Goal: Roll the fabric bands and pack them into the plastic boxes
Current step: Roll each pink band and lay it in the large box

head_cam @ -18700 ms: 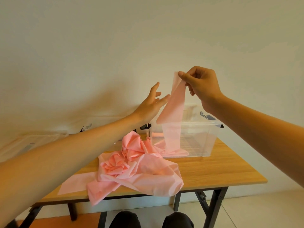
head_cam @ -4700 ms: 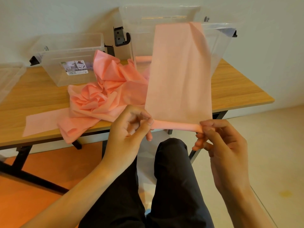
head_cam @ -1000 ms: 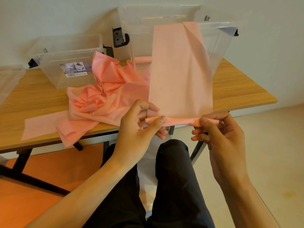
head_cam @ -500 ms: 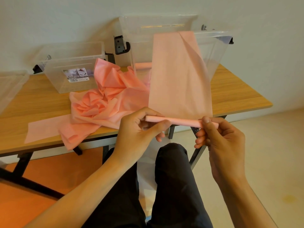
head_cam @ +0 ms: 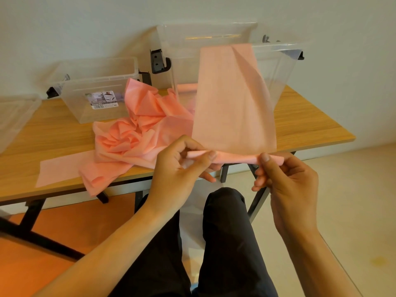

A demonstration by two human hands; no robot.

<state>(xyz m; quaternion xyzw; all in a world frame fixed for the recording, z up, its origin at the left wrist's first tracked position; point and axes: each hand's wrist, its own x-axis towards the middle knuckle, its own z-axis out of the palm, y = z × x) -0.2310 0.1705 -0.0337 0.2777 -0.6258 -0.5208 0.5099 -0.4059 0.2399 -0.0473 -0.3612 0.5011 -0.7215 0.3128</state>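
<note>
A pink fabric band hangs taut from the rim of the large clear plastic box down toward me. Its lower end is wound into a thin roll held level above my knees. My left hand pinches the roll's left end between thumb and fingers. My right hand pinches the right end. A crumpled heap of pink fabric bands lies on the wooden table, spilling over its front edge. One flat band lies left of the heap.
A smaller clear box with a label stands at the back left of the table. A clear lid or box sits at the far left edge. A white wall stands behind the table. My dark-trousered legs are below my hands.
Over the last second the roll has turned a little in my fingers and taken up slightly more band. Both hands stay at the roll's ends; the camera view shifted slightly.
</note>
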